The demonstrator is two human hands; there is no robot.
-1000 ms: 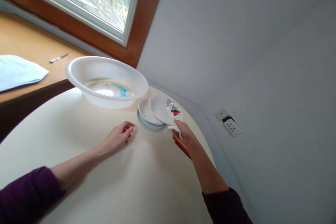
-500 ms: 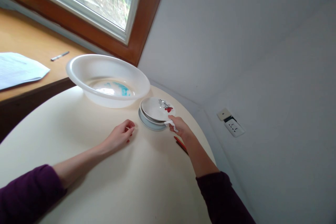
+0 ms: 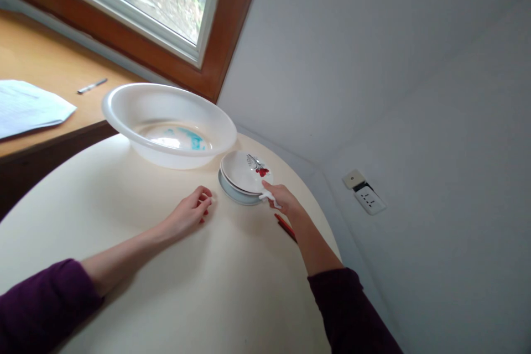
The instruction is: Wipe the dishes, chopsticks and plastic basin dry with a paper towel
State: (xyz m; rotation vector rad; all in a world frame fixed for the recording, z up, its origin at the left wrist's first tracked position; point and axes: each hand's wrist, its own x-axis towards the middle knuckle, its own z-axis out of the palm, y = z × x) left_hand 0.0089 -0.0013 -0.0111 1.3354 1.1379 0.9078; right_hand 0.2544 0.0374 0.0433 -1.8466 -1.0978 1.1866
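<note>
Small white plate with a red flower (image 3: pixel 244 170) atop a stack of small plates (image 3: pixel 232 193), at 4 o'clock of the large white plastic basin (image 3: pixel 166 116). Right hand (image 3: pixel 282 200) clenched on a small white cloth (image 3: pixel 267 197) at that plate's 4 o'clock rim. Left hand (image 3: pixel 188 215) curled on the round cream bench (image 3: pixel 166 287); grasp impossible to tell.

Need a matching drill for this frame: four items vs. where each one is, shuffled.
1 basin
2 pen
3 socket
4 right hand

A on the wall
B on the sill
C at the plates rim, holding a cloth
D on the table

Pairs: 1-D, 2-B, 3-A, 4-C
</note>
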